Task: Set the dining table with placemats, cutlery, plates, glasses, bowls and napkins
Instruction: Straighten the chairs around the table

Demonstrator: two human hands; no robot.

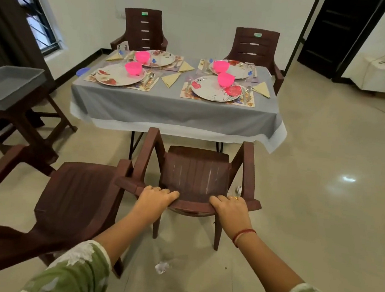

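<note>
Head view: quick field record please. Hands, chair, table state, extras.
left hand: grips the top rail of the near chair
right hand: grips the same rail, further right
near chair: faces the table, apart from it, not tucked in
table: grey cloth, four placemats, each bearing a floral plate with a pink bowl on it
napkins: yellow, folded, beside the settings
cutlery: laid beside the plates
second chair: close beside the near chair, on its left
grey tray: on a side stand, far left

four plates (113, 75), four bowls (133, 68), four chairs (196, 172)
</note>
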